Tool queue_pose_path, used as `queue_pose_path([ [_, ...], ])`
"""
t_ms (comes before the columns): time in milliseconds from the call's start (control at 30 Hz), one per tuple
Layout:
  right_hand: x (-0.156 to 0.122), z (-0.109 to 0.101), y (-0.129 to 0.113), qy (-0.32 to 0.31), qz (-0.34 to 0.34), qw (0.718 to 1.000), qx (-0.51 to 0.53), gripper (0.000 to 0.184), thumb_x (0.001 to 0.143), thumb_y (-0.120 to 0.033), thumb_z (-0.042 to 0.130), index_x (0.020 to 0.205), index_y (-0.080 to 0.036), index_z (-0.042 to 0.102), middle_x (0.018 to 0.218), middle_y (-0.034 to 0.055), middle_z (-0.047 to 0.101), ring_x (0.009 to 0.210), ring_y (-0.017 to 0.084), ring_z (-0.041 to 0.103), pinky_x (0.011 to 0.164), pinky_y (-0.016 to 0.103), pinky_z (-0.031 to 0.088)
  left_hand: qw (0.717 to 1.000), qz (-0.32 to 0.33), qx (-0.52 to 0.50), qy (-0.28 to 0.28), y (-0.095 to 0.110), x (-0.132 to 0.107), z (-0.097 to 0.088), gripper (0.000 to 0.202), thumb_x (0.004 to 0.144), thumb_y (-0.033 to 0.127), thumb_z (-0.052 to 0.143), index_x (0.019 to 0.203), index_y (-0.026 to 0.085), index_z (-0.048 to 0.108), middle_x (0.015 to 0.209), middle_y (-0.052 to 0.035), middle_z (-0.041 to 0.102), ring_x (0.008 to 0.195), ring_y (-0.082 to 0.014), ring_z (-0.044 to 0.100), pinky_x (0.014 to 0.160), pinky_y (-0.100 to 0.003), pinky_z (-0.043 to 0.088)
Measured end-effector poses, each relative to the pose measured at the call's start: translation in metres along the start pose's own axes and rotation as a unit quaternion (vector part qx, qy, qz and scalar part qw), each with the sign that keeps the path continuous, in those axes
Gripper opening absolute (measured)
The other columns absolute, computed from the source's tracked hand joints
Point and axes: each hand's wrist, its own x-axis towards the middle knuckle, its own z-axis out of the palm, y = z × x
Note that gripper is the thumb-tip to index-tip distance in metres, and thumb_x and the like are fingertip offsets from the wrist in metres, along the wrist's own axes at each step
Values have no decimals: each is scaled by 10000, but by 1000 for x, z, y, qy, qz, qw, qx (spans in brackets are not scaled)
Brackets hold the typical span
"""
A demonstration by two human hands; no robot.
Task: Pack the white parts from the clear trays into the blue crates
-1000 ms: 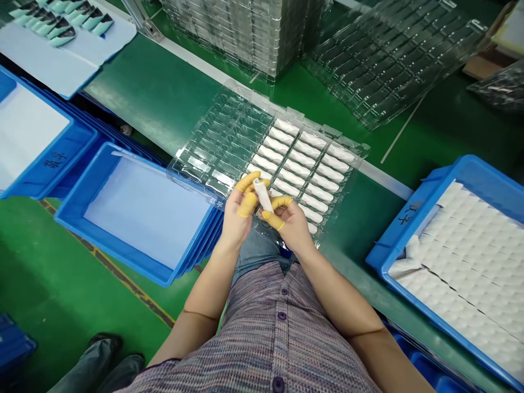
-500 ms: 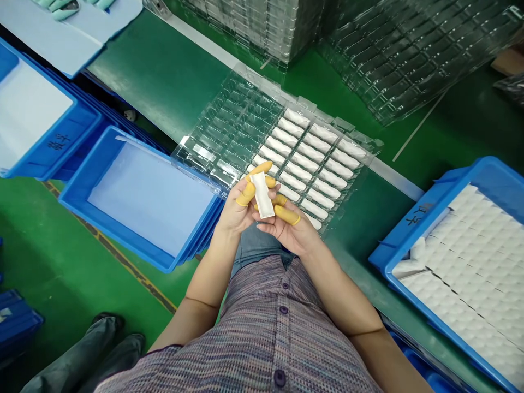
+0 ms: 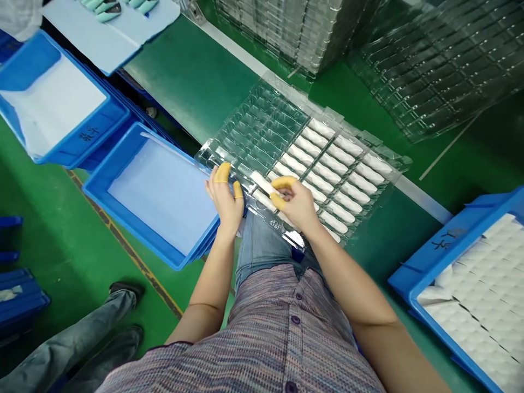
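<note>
- a green conveyor belt (image 3: pixel 192 71) running across the bench
- tall stacks of clear blister trays (image 3: pixel 438 60) beyond it
- a blue crate (image 3: pixel 118 218) lined with pale sheet
- a blue crate (image 3: pixel 434 262) of white dimpled foam
- a pale blue card (image 3: pixel 118 41) with teal-tipped pieces

We see a brightly and evenly lit scene, with soft light that seems to fall from overhead and only a faint shadow beneath the right hand (image 3: pixel 297 206). Glare streaks the clear plastic tray (image 3: pixel 262 131) at center — and the wide lens bows the blue bin (image 3: pixel 434 262) at lower right.
</note>
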Motion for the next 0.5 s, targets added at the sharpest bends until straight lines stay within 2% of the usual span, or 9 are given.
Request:
queue_pose_path([
  [67, 16, 17, -14, -30, -46, 981, -185, 265, 869, -224, 641, 1126, -220, 703, 1101, 56, 755, 966, 219, 704, 899, 355, 570, 1000, -20, 8, 12, -15, -2, 1, 582, 1000, 390, 544, 1537, 178, 469, 1657, -191, 415, 1621, -299, 237, 1333, -549, 67],
  [133, 27, 36, -28, -68, -96, 938, -327, 322, 927, -175, 563, 1219, -193, 699, 1183, 101, 743, 1064, 249, 694, 968, 365, 534, 999, -23, -42, 10, -24, -6, 4, 635, 1016, 402, 504, 1595, 176, 374, 1680, -192, 374, 1617, -267, 256, 1332, -496, 138],
  [200, 34, 51, -37, -102, -134, 895, -414, 330, 976, -147, 498, 1242, -158, 693, 1194, 151, 728, 1122, 271, 676, 955, 358, 523, 997, -19, -73, 14, -27, -9, 6, 644, 1031, 454, 468, 1599, 170, 362, 1674, -193, 381, 1605, -261, 281, 1325, -476, 168],
  [300, 40, 63, -43, -139, -155, 860, -465, 308, 1020, -140, 447, 1185, -121, 707, 1154, 186, 720, 1130, 284, 671, 910, 357, 532, 999, -9, -31, -11, -29, -8, 7, 556, 1035, 517, 430, 1457, 178, 556, 1644, -180, 433, 1625, -287, 199, 1327, -509, 114],
  [400, 42, 66, -48, -145, -154, 862, -461, 293, 1027, -130, 445, 1124, -101, 719, 1148, 194, 729, 1124, 295, 676, 899, 377, 548, 999, 14, 23, -39, -33, -5, 5, 489, 1029, 495, 423, 1329, 187, 658, 1598, -173, 490, 1624, -304, 162, 1322, -540, 92],
  [500, 43, 70, -55, -158, -161, 871, -436, 227, 1012, -148, 507, 993, -134, 733, 1097, 164, 766, 1107, 297, 678, 903, 390, 557, 999, 27, 15, -38, -41, -3, 2, 521, 984, 492, 466, 1325, 133, 626, 1593, -228, 444, 1609, -351, 171, 1319, -563, 84],
])
